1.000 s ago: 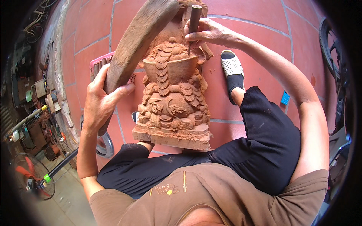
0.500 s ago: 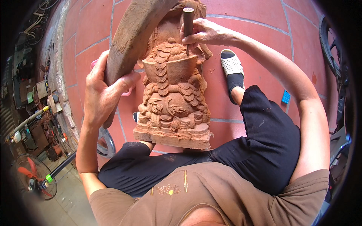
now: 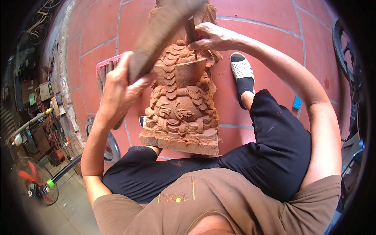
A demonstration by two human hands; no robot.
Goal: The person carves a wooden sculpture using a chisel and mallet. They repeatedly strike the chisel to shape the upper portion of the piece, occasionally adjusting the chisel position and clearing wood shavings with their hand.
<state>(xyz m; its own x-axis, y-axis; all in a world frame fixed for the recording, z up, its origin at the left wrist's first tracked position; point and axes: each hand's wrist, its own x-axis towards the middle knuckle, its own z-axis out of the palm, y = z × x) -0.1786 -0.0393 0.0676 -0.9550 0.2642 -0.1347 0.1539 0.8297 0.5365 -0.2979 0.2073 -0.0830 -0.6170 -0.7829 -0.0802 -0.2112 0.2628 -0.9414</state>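
A reddish-brown wood carving (image 3: 182, 111) stands between my legs, with coin-like discs, a bowl shape and rounded forms cut into it. My left hand (image 3: 117, 92) is closed round a heavy, slightly bent wooden mallet (image 3: 154, 43), blurred by motion. The mallet's far part crosses over the upper carving and hides some of it. In my right hand (image 3: 211, 37) a chisel (image 3: 190, 32) is gripped nearly upright, its blade down at the right part of the bowl's rim. The mallet overlaps the top of the chisel handle; whether they touch I cannot tell.
Left of the carving, a pink tray (image 3: 102, 64) holds several tool handles on the red tiled floor (image 3: 270, 58). A standing fan (image 3: 33, 180) and cluttered tools are at far left. A small blue object (image 3: 297, 102) lies to the right; a wheel (image 3: 344, 51) stands beyond.
My left hand has swung the mallet rightward, over the top of the chisel, uncovering the pink tray. My right hand keeps the chisel at almost the same spot, its handle tilted slightly left.
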